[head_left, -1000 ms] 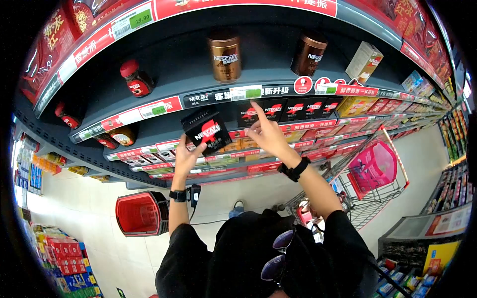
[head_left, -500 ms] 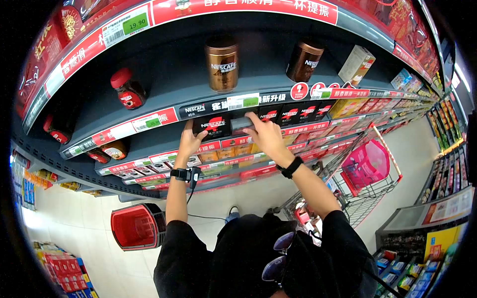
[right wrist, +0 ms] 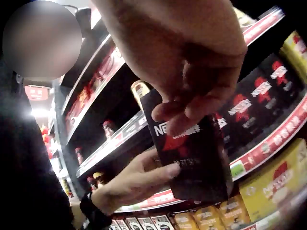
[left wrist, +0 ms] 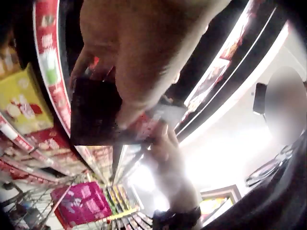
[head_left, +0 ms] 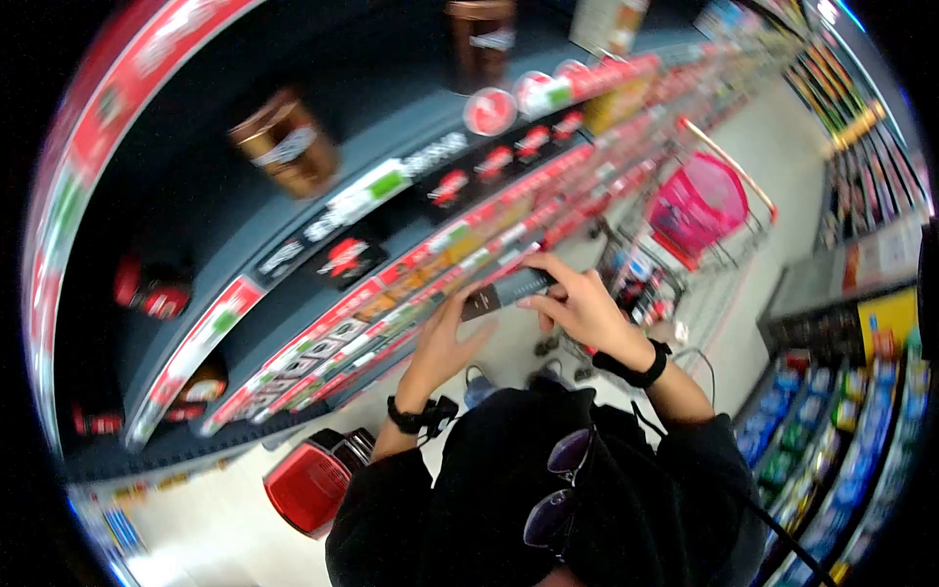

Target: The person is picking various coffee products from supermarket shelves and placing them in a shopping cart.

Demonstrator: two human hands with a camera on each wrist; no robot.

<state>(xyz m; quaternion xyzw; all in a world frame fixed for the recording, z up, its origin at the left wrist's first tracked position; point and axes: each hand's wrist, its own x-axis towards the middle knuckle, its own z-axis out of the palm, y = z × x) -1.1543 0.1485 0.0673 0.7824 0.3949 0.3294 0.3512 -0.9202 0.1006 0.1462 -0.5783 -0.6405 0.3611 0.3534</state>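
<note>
A black Nescafé coffee box (head_left: 509, 292) is held between both hands in front of the shelf, its narrow side up in the head view. My right hand (head_left: 589, 311) grips its right end, fingers bent over the front in the right wrist view. My left hand (head_left: 438, 350) holds the other end, thumb (right wrist: 165, 173) on the front face and fingers behind. Another black box (head_left: 350, 258) stands alone on the shelf to the left, apart from a row of similar black boxes (right wrist: 263, 88).
Gold and brown coffee tins (head_left: 286, 145) and red-lidded jars (head_left: 152, 289) stand on the shelf above. A shopping cart with a pink bag (head_left: 699, 210) is at the right. A red basket (head_left: 311, 481) sits on the floor at the left.
The left hand set its box on the shelf and let go. The right hand drew another box out of the row, and both hands now hold it. The head view has turned right.
</note>
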